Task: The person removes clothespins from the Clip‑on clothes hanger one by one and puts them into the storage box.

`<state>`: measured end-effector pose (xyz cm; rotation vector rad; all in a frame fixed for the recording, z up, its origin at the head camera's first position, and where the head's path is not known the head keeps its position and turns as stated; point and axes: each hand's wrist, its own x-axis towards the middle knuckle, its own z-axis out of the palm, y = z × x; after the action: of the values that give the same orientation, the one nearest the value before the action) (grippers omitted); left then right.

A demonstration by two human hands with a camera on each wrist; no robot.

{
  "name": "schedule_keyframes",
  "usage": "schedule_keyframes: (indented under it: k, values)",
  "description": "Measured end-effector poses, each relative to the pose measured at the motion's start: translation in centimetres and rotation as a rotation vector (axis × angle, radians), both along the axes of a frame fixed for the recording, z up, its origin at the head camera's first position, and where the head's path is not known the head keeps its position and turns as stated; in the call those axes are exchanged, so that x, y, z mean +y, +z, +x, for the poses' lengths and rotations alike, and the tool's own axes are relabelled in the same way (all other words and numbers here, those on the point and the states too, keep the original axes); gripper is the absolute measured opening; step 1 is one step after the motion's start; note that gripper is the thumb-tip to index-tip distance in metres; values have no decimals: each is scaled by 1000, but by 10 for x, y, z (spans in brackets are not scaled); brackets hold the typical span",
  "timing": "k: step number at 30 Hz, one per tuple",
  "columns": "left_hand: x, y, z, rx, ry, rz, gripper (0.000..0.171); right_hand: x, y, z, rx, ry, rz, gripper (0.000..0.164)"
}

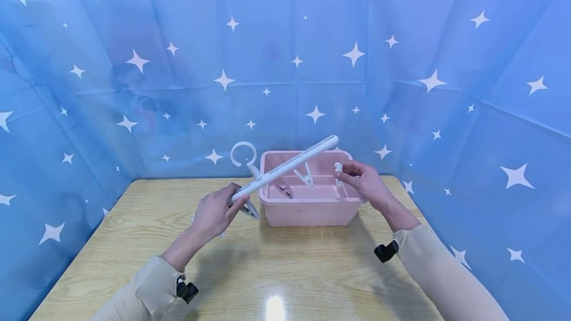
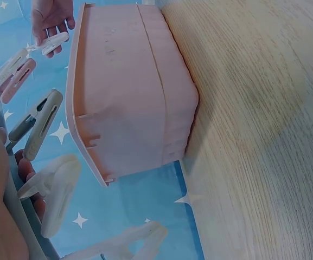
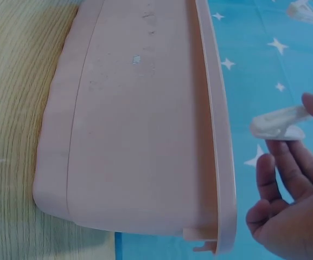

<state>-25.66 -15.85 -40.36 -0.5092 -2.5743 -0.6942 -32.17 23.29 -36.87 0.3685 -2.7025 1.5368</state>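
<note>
My left hand (image 1: 213, 213) grips one end of a white hanger bar (image 1: 292, 163), which slants up to the right and has a round hook (image 1: 243, 143). Several clothespins hang from the bar, among them a white clothespin (image 1: 306, 176), a pink clothespin (image 2: 18, 81) and a grey clothespin (image 2: 36, 125). Just below the bar's raised end, my right hand (image 1: 368, 185) pinches a loose-looking white clothespin (image 3: 280, 123) between thumb and fingers. Both the bar and this clothespin are above a pink bin (image 1: 312, 213).
The bin stands near the back edge of a wooden table (image 1: 285, 271). Behind and at both sides hangs a blue curtain (image 1: 267, 53) with white stars. The bin's inside is partly hidden by the bar and clothespins.
</note>
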Motion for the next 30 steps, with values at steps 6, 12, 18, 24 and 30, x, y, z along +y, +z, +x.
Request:
schedule_keyframes:
  k: [6, 12, 18, 24, 30]
  values:
    - [0, 0, -1, 8, -5, -3, 28, 1, -1, 0, 14, 1, 3, 52]
    - [-1, -1, -1, -2, -9, -2, 27, 2, -3, -2, 10, -8, 5, 51]
    - [-1, -1, 0, 0, -6, -3, 29, 3, -4, -2, 19, 0, 8, 49]
    - [-1, 0, -1, 26, -11, 3, 28, 3, -3, -2, 29, 14, -1, 43]
    - [0, 0, 0, 9, -4, 4, 27, 0, -1, -2, 26, 19, -7, 44]
